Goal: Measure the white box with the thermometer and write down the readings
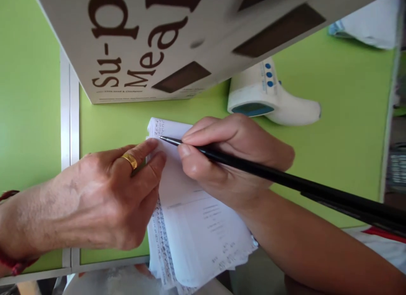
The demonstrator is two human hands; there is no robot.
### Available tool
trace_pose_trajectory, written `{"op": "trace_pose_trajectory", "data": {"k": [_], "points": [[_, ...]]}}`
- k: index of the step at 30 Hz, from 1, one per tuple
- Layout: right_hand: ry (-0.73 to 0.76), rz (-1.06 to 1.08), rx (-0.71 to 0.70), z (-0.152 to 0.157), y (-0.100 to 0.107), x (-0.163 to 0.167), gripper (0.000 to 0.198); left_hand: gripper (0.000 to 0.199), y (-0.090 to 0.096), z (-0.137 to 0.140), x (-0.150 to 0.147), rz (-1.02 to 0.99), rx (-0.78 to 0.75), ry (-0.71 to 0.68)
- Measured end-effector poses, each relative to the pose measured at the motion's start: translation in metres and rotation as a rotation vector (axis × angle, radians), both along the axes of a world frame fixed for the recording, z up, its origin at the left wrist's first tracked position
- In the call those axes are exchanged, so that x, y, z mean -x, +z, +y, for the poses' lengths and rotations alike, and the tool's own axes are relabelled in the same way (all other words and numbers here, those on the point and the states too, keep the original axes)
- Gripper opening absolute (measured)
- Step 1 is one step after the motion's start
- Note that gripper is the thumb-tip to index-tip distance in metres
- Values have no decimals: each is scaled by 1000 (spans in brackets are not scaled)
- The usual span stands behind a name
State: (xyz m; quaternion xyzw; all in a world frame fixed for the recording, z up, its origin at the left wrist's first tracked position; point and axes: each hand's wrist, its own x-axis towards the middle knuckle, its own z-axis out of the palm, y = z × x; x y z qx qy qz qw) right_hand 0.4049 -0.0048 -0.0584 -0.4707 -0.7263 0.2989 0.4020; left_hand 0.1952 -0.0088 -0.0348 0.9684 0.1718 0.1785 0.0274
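Note:
My right hand (228,159) is closed around a black pen (241,162) in a writing grip. The pen's metal tip touches the top sheet near small handwritten marks at its upper left corner. My left hand (117,193), with a gold ring on one finger, lies over the left edge of the paper stack (190,231). Two of its fingers stretch onto the sheet close to the pen tip; its thumb is hidden. The stack is several sheets thick, with handwriting along its edges and printed lines lower down. Its lower end reaches past the table edge.
A large white box (127,62) with brown lettering stands just beyond the paper. Right of it lies a white infrared thermometer (285,100) with blue buttons. A white packet (371,24) sits at the upper right of the green table (336,159). Metal trim (69,130) runs down the left.

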Motion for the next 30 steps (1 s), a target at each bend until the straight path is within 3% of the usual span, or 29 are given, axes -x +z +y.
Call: {"op": "trace_pose_trajectory", "data": {"k": [16,30], "points": [[-15,-24,97,-2,1,5,10,29,0,-2,-3,5,-26,7],[36,-39,-22,0,-4,3,10,28,0,-2,-4,9,-53,2]]}}
